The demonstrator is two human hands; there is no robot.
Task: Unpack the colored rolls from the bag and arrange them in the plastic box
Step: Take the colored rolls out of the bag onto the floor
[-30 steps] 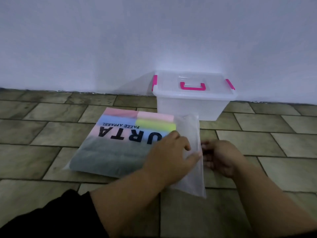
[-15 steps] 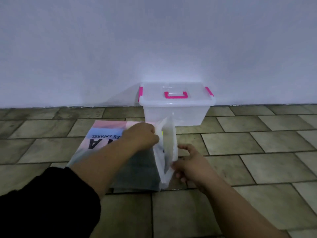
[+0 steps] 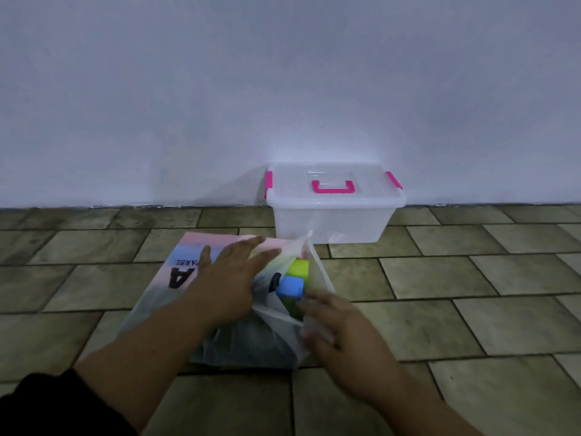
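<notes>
A translucent plastic bag (image 3: 176, 278) with black lettering lies on the tiled floor. Its mouth on the right side gapes, showing the ends of a lime green roll (image 3: 298, 267) and a blue roll (image 3: 290, 286), with a darker green one beneath. My left hand (image 3: 231, 278) lies flat on top of the bag, fingers spread. My right hand (image 3: 341, 328) is at the bag's mouth, blurred, fingers on the lower flap near the rolls. The clear plastic box (image 3: 330, 221) with pink handle and latches stands lidded against the wall, just behind the bag.
Stone-look floor tiles (image 3: 471, 294) stretch to both sides. A plain white wall (image 3: 283, 89) rises right behind the box. My dark left sleeve (image 3: 47, 407) fills the bottom left corner.
The bag's mouth has spread wider and the coloured rolls now show inside. My left hand went from pinching the flap to lying flat on the bag. My right hand shifted to the lower flap.
</notes>
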